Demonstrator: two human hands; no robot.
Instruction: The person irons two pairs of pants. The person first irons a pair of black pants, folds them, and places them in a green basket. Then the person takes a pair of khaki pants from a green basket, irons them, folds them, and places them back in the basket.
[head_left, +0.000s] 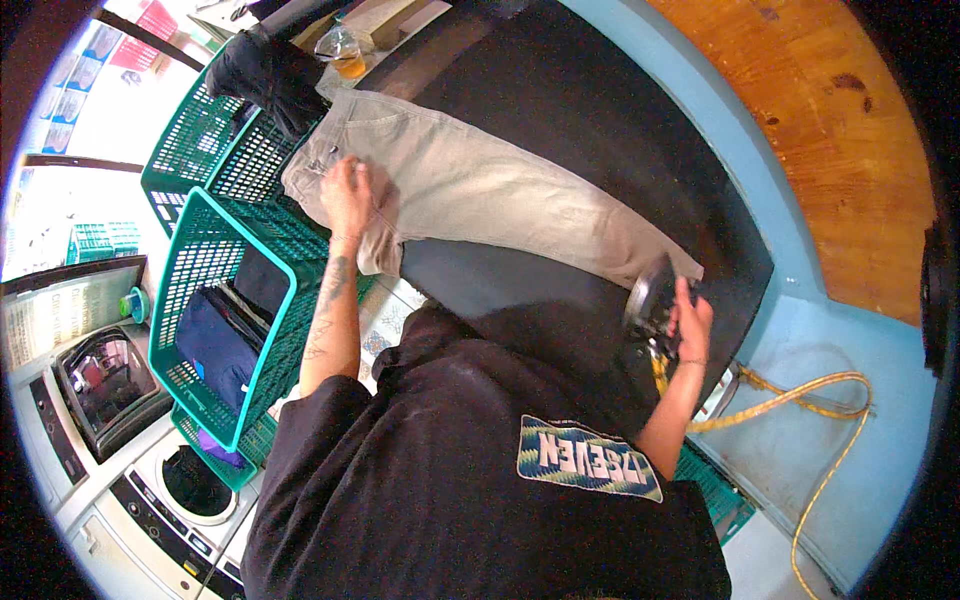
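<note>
A pair of beige trousers (480, 184) lies along a black padded ironing surface (517, 285), the waistband at the left and one leg stretching to the right. My left hand (347, 196) rests on the fabric close to the waist, beside a dark button; whether its fingers pinch the cloth cannot be told. Around the handle of a clothes iron (649, 304) my right hand (688, 319) is closed. The iron is at the hem end of the leg, slightly blurred, its sole partly hidden. A yellow hose or cord (780, 397) runs from near the iron to the right.
Green plastic baskets (244, 330) stand at the left, one with folded dark clothes (217, 349). Dark garments (266, 79) hang over another basket. A plastic cup with an amber drink (346, 60) sits beyond the waistband. Washing machines (180, 495) are at lower left; a blue wall (832, 352) bounds the right.
</note>
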